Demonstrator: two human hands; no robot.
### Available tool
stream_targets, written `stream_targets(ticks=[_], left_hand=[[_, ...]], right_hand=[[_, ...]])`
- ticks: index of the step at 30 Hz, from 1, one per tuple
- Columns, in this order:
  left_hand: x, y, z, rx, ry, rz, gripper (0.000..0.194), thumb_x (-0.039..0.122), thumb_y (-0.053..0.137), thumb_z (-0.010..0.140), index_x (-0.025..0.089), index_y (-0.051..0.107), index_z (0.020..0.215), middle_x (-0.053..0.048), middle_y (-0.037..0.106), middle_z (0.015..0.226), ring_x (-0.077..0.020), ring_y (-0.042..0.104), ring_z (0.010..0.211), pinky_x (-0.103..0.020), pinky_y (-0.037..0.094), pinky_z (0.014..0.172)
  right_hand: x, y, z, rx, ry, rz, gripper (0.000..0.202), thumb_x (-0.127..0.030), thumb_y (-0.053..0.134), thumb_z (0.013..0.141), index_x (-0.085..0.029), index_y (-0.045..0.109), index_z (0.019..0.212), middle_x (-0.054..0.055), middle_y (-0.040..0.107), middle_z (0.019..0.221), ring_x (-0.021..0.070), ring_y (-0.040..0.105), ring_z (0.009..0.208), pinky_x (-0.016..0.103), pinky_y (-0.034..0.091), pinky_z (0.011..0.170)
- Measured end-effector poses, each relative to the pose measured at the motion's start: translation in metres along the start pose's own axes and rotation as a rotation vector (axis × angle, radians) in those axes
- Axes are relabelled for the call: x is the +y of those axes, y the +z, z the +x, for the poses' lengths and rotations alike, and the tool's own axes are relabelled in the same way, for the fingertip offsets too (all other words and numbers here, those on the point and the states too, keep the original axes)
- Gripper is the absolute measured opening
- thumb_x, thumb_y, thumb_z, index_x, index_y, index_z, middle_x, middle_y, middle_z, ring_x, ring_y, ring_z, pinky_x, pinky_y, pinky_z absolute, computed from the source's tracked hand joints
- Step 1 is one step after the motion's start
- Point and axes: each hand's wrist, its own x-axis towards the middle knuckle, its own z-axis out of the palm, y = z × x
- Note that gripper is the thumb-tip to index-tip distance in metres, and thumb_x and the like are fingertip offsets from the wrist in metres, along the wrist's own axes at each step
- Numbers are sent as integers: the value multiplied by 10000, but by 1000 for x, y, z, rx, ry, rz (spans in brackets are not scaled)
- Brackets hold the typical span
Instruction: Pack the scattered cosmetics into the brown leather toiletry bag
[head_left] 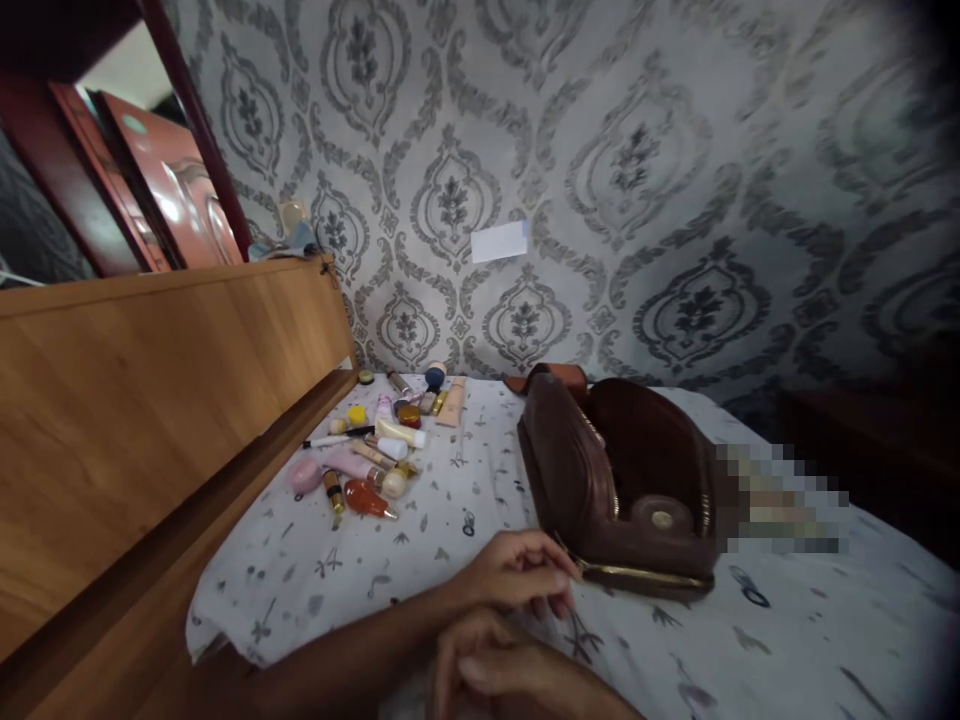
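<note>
Two hands, bare, low in view at the near edge of the bag. Left hand (pixel 525 572): fingers loosely spread and bent, nothing visible in the grasp, fingertips beside the bag's near left corner; contact cannot be told. Right hand (pixel 510 660): curled, nearer the body, partly cut off by the frame; how far it is closed, or whether it holds anything, cannot be told.

One bag (pixel 559 440), dark brown, upright on the printed sheet (pixel 420 560), mouth gaping upward, gold zip (pixel 652 578) along its base.

Risks, as judged: the soft walls may fold inward or the bag may tip if one side is pulled; the zip may catch on lining or sheet; a tug on the sheet may set the round and slender pieces rolling. The orange bottle (pixel 365 497), lying on its side, seems likeliest to roll, or to leak if its cap is loose.

One spread of cosmetics, left of the bag: pink jar (pixel 304 475), peach tube (pixel 451 402), dark jar (pixel 435 376) and assorted small pieces, several touching or overlapping, so lifting one may drag another.

Obstacles: one wooden board (pixel 172 370), bounding the left side; one patterned wall (pixel 450 300) behind, bearing a white card (pixel 499 242). Right of the bag, one pixelated patch (pixel 784 510), contents unreadable.
</note>
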Motion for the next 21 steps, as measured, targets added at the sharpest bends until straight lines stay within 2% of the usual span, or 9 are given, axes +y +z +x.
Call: stream_targets(ticks=[1, 3, 7, 10, 12, 14, 16, 21], left_hand=[[5, -6, -1, 34, 14, 4, 513, 579, 741, 674, 132, 619, 894, -7, 624, 691, -97, 563, 561, -196, 390, 494], [14, -20, -5, 102, 49, 33, 424, 510, 721, 715, 136, 615, 885, -2, 622, 692, -96, 567, 563, -193, 391, 496], [31, -53, -21, 221, 104, 219, 289, 400, 626, 790, 141, 604, 915, -1, 609, 712, -105, 565, 595, -200, 395, 522], [38, -84, -34, 371, 171, 546, 183, 302, 547, 832, 149, 611, 908, -18, 612, 764, -139, 577, 692, -234, 424, 602], [41, -106, -41, 499, 227, 845, 143, 233, 503, 855, 161, 616, 906, -44, 631, 858, -176, 588, 816, -282, 453, 721], [42, -129, -45, 605, 235, 1123, 151, 196, 481, 871, 170, 614, 939, -68, 625, 968, -216, 568, 962, -339, 448, 863], [42, -152, -46, 690, 182, 1307, 197, 180, 473, 879, 166, 601, 1028, -89, 599, 1071, -237, 531, 1062, -369, 429, 944], [43, -208, -32, 777, 78, 1414, 405, 118, 459, 859, 87, 506, 1260, -159, 532, 1253, -269, 460, 1197, -424, 365, 1060]], right_hand=[[1, -3, 1, -9, -16, 41, 460, -556, 792, 674, -108, 699, 718, 45, 659, 680, 129, 613, 618, 257, 466, 651], [2, -8, 2, -14, -53, 121, 444, -528, 796, 680, -97, 696, 709, 50, 653, 624, 133, 606, 579, 253, 439, 623], [6, -15, 2, 102, -112, 224, 371, -444, 821, 702, -114, 651, 691, 26, 606, 561, 130, 593, 587, 240, 402, 630], [7, -17, 4, 208, -143, 290, 374, -418, 841, 694, -141, 599, 627, -8, 543, 525, 112, 546, 569, 225, 371, 599], [6, -18, 5, 266, -135, 323, 402, -404, 861, 672, -153, 558, 591, -25, 508, 515, 99, 502, 552, 214, 345, 574], [5, -20, 6, 319, -100, 354, 436, -414, 878, 645, -157, 533, 575, -36, 474, 511, 93, 471, 555, 204, 322, 558], [4, -22, 6, 354, -70, 366, 459, -443, 877, 637, -158, 524, 569, -40, 444, 513, 95, 453, 575, 198, 304, 550], [4, -27, 7, 390, -71, 352, 467, -461, 853, 665, -164, 506, 564, -36, 427, 527, 105, 419, 593, 206, 288, 547]])
